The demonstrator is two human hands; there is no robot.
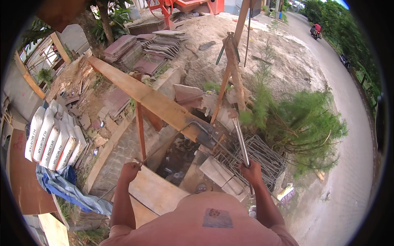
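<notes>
My left hand [130, 171] is closed around a thin steel rod [163, 144]. The rod runs up to the dark end of a long wooden plank [154, 104], where it curves near some metal pieces [201, 128]. My right hand [251, 173] grips a long silver metal bar [239, 137], raised at a slant with its brownish head [233, 113] up, right of the plank's end. Beyond that hand lies a pile of bent steel rod frames [264, 158]. How the rod is held at the plank's end is too small to tell.
Wooden props [140, 129] support the plank above a dark pit [176, 162]. Stacked white sacks [55, 137] stand left, by a blue tarp [67, 190]. A leafy bush [303, 127] and a road [349, 164] lie right. Green-handled cutters [225, 47] hang on a post.
</notes>
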